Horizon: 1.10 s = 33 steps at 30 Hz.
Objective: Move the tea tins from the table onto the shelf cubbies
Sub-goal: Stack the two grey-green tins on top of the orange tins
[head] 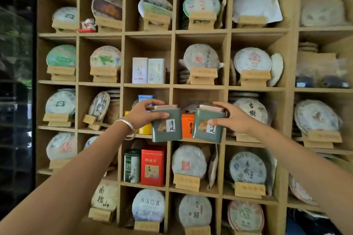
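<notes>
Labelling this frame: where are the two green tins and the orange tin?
Left green tin (166, 127), head view, front face.
Right green tin (207, 127), head view, front face.
Orange tin (187, 125), head view, visible front strip.

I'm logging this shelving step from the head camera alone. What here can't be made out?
- Orange tin: mostly hidden between the two green tins.
- Blue tin and yellow tin: largely covered by the left hand.
- Right green tin: label partly under the right hand fingers.
- The table: out of frame.
</notes>
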Motion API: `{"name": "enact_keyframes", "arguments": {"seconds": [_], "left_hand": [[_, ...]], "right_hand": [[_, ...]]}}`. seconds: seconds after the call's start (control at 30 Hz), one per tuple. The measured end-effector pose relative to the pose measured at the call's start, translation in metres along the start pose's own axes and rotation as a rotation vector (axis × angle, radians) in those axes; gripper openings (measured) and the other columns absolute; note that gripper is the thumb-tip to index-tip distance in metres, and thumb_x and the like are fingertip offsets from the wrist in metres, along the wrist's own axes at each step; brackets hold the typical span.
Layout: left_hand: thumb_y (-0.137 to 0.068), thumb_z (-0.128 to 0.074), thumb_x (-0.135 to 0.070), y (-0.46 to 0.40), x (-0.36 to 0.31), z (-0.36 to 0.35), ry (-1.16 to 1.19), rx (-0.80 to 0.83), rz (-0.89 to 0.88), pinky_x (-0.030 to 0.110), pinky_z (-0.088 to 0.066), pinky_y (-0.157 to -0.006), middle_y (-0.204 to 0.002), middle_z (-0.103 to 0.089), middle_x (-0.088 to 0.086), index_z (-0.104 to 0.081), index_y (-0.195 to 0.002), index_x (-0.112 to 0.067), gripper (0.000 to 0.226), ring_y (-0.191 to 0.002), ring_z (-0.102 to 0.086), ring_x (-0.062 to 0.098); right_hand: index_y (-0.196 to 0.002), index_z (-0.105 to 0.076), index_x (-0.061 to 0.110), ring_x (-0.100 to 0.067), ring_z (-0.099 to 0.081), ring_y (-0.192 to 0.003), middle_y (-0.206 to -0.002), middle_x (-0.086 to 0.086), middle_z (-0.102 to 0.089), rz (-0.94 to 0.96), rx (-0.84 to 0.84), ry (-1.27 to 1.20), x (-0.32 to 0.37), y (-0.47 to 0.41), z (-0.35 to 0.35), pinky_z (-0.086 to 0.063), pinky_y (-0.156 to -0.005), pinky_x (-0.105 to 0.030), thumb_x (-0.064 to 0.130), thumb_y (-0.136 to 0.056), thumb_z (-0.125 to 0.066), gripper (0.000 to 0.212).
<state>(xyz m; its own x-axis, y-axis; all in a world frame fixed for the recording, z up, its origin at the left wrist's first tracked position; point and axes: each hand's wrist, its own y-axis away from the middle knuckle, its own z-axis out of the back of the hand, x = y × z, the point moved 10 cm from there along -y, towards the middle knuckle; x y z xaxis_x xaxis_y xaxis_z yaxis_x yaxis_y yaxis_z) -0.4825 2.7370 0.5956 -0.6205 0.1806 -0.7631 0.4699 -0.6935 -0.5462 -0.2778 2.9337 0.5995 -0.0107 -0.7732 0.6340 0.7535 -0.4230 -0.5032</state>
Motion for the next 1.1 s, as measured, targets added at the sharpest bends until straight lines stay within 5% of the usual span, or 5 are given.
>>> {"name": "enact_keyframes", "arguments": {"seconds": [0.5,0.63,0.9,1.1], "left_hand": [[-0.066,-0.085,-0.027,-0.133,0.104,0.032,0.053,0.154,0.041,0.046,-0.055,-0.090,-0.113,-0.064,0.010,-0.070,-0.102,-0.034,0.040,-0.102,-0.065,0.023],[-0.056,-0.090,-0.032,-0.145,0.135,0.032,0.069,0.175,0.062,0.037,-0.058,-0.084,-0.114,-0.063,0.013,-0.072,-0.100,-0.034,0.048,-0.100,-0.067,0.023],[-0.048,-0.091,-0.040,-0.169,0.166,0.021,0.087,0.189,0.077,0.031,-0.058,-0.077,-0.111,-0.067,0.009,-0.072,-0.100,-0.035,0.056,-0.095,-0.070,0.019],[-0.057,-0.088,-0.031,-0.180,0.156,0.008,0.100,0.185,0.034,0.033,-0.058,-0.082,-0.104,-0.072,0.003,-0.073,-0.102,-0.032,0.047,-0.099,-0.069,0.020]], "right_hand": [[-0.134,-0.047,0.035,-0.007,-0.056,-0.105,-0.125,0.005,-0.053,-0.003,-0.108,-0.004,-0.054,-0.185,-0.012,-0.052,-0.068,-0.017,0.031,-0.069,-0.084,0.075],[-0.133,-0.047,0.029,-0.004,-0.057,-0.098,-0.122,0.003,-0.054,-0.004,-0.095,-0.040,-0.070,-0.220,-0.033,-0.052,-0.060,-0.013,0.020,-0.070,-0.084,0.074],[-0.141,-0.040,0.026,-0.002,-0.053,-0.100,-0.124,0.008,-0.047,0.003,-0.079,-0.013,-0.091,-0.269,-0.049,-0.050,-0.066,-0.010,0.021,-0.073,-0.082,0.080],[-0.141,-0.040,0.026,-0.014,-0.051,-0.116,-0.134,0.000,-0.047,-0.007,-0.054,-0.001,-0.109,-0.290,-0.043,-0.050,-0.083,-0.023,0.024,-0.072,-0.082,0.081]]}}
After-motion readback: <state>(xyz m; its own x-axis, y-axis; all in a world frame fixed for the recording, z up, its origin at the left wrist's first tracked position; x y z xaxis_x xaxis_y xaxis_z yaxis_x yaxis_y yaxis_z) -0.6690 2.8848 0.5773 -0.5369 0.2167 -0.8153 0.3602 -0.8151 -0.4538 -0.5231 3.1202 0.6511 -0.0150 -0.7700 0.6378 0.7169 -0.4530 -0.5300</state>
